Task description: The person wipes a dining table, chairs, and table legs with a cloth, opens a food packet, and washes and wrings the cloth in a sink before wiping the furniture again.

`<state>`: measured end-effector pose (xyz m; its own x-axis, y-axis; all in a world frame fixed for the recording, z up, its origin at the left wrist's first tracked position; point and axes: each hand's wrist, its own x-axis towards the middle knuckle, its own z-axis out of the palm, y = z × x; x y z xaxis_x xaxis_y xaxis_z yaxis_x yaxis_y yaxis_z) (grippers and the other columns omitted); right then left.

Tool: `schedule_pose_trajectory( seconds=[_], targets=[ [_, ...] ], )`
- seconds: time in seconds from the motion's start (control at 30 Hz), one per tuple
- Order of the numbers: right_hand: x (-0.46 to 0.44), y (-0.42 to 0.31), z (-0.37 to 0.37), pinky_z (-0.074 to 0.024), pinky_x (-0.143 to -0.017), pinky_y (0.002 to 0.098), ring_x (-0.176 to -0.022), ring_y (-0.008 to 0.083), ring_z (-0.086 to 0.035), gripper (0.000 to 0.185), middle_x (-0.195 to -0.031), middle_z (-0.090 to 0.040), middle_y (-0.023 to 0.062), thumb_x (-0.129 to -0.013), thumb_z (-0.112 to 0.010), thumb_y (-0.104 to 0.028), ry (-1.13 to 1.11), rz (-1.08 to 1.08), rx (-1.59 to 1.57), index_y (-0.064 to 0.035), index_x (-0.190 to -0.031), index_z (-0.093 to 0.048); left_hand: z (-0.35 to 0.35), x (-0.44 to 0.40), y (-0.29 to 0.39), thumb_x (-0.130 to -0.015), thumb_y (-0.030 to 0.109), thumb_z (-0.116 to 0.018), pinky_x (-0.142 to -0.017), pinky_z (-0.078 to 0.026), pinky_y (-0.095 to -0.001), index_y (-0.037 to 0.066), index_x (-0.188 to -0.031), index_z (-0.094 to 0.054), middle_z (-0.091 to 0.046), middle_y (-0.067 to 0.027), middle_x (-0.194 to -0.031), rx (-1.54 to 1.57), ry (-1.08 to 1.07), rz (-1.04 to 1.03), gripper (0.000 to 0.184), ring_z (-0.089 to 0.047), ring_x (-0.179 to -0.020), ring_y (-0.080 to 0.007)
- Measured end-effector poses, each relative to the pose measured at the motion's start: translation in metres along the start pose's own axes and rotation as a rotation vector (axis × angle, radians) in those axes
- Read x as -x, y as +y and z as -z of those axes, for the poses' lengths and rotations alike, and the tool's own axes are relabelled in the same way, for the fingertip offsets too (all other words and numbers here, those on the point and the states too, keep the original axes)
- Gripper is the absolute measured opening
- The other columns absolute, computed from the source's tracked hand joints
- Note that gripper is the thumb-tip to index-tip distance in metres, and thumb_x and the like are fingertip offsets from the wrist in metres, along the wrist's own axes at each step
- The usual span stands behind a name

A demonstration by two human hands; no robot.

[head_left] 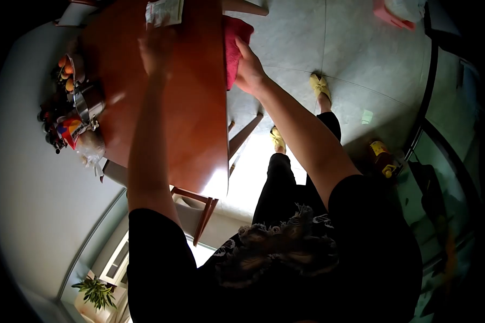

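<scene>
My right hand grips a red cloth at the long edge of the brown table. The thumb lies along the cloth, and part of the cloth hangs past the edge. Over the tabletop, my left hand is dark and smeared by motion, so its fingers cannot be made out. Just beyond it is a pale packet with printing, close to the fingertips. Whether the left hand touches that packet is unclear.
Along the table's left side stand a bowl of orange fruit, a metal pot, a colourful bag and a clear plastic bag. Chairs border the table. A yellow-labelled bottle and a pink bin are on the floor.
</scene>
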<state>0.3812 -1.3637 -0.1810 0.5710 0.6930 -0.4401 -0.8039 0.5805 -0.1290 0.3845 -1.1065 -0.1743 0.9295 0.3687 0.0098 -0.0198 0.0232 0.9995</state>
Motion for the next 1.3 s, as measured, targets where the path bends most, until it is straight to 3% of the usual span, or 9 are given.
schedule_pose_trajectory(
  seconds=[0.07, 0.13, 0.37, 0.73, 0.93, 1.07, 1.17, 1.27, 1.3],
  targets=[
    [0.026, 0.029, 0.007, -0.0295, -0.122, 0.041, -0.142, 0.0213, -0.045, 0.059, -0.154, -0.05, 0.0065, -0.108, -0.042, -0.05, -0.077, 0.141, 0.026, -0.0085, -0.151, -0.045, 0.001, 0.055, 0.012, -0.101, 0.023, -0.06, -0.126, -0.018, -0.0537, 0.023, -0.15, -0.049, -0.032, -0.0076, -0.166, -0.17, -0.223, -0.066, 0.051, -0.026, -0.154, -0.0272],
    [0.059, 0.062, 0.024, -0.0275, -0.123, 0.0407, -0.144, 0.0204, -0.042, 0.061, -0.157, -0.046, 0.0055, -0.107, -0.044, -0.048, -0.061, 0.177, 0.026, -0.0078, -0.153, -0.04, -0.009, 0.117, 0.025, -0.104, 0.031, -0.052, -0.126, -0.014, -0.0556, 0.025, -0.156, -0.043, -0.029, -0.0072, -0.167, -1.329, -0.045, -0.147, 0.053, -0.025, -0.155, -0.0294],
    [0.173, 0.192, 0.076, -0.037, -0.115, 0.0328, -0.131, 0.0152, -0.053, 0.047, -0.14, -0.06, 0.0021, -0.106, -0.055, -0.038, 0.198, 0.039, 0.01, -0.0089, -0.143, -0.051, 0.033, 0.266, 0.007, -0.106, 0.039, -0.043, -0.125, -0.018, -0.0549, 0.021, -0.157, -0.041, -0.031, -0.011, -0.166, -1.175, 0.212, -0.079, 0.054, -0.027, -0.153, -0.0346],
    [0.291, 0.277, 0.139, -0.0461, -0.103, 0.0305, -0.112, 0.0161, -0.062, 0.048, -0.125, -0.066, 0.0095, -0.101, -0.061, -0.036, 0.43, -0.065, 0.21, 0.0013, -0.131, -0.061, 0.036, 0.261, -0.003, -0.108, 0.047, -0.036, -0.121, -0.027, -0.0534, 0.016, -0.154, -0.047, -0.041, -0.014, -0.161, -1.326, 0.091, -0.204, 0.056, -0.036, -0.148, -0.0374],
    [0.298, 0.35, 0.198, -0.0484, -0.084, 0.0279, -0.09, 0.0093, -0.061, 0.042, -0.101, -0.067, 0.0016, -0.097, -0.068, -0.038, 0.641, 0.045, 0.176, -0.0015, -0.118, -0.064, 0.039, 0.264, -0.004, -0.106, 0.052, -0.035, -0.121, -0.026, -0.0556, 0.013, -0.154, -0.046, -0.04, -0.0175, -0.161, -1.34, 0.058, -0.228, 0.062, -0.037, -0.147, -0.0393],
    [0.263, 0.41, 0.178, -0.0405, -0.102, 0.0323, -0.114, 0.0104, -0.052, 0.066, -0.128, -0.057, 0.0014, -0.1, -0.061, -0.049, 0.554, 0.151, 0.336, -0.008, -0.149, -0.042, 0.044, 0.264, -0.006, -0.106, 0.055, -0.034, -0.12, -0.022, -0.0625, 0.012, -0.153, -0.046, -0.041, -0.0167, -0.16, -1.319, 0.023, -0.27, 0.065, -0.036, -0.148, -0.0372],
    [0.256, 0.392, 0.152, -0.037, -0.112, 0.0357, -0.131, 0.0126, -0.049, 0.071, -0.147, -0.052, 0.0019, -0.104, -0.053, -0.051, 0.429, 0.127, -0.001, -0.01, -0.159, -0.033, 0.055, 0.261, -0.01, -0.105, 0.056, -0.034, -0.119, -0.021, -0.0635, 0.012, -0.154, -0.046, -0.042, -0.0164, -0.159, -1.312, -0.02, -0.306, 0.066, -0.038, -0.148, -0.0357],
    [0.254, 0.379, 0.153, -0.0473, -0.103, 0.0362, -0.121, 0.0141, -0.056, 0.047, -0.129, -0.064, 0.0073, -0.109, -0.047, -0.043, 0.505, 0.189, -0.236, -0.0058, -0.135, -0.06, 0.058, 0.259, -0.012, -0.105, 0.054, -0.034, -0.119, -0.022, -0.0603, 0.009, -0.152, -0.047, -0.044, -0.0172, -0.157, -1.304, -0.06, -0.334, 0.066, -0.039, -0.147, -0.0353],
    [0.24, 0.397, 0.165, -0.0459, -0.106, 0.0379, -0.128, 0.0194, -0.054, 0.05, -0.135, -0.061, 0.0106, -0.106, -0.052, -0.041, 0.565, 0.21, -0.089, -0.0046, -0.141, -0.054, 0.058, 0.26, -0.011, -0.105, 0.052, -0.035, -0.119, -0.023, -0.0584, 0.007, -0.151, -0.048, -0.046, -0.0176, -0.156, -1.295, -0.066, -0.347, 0.066, -0.039, -0.147, -0.035]
  ],
)
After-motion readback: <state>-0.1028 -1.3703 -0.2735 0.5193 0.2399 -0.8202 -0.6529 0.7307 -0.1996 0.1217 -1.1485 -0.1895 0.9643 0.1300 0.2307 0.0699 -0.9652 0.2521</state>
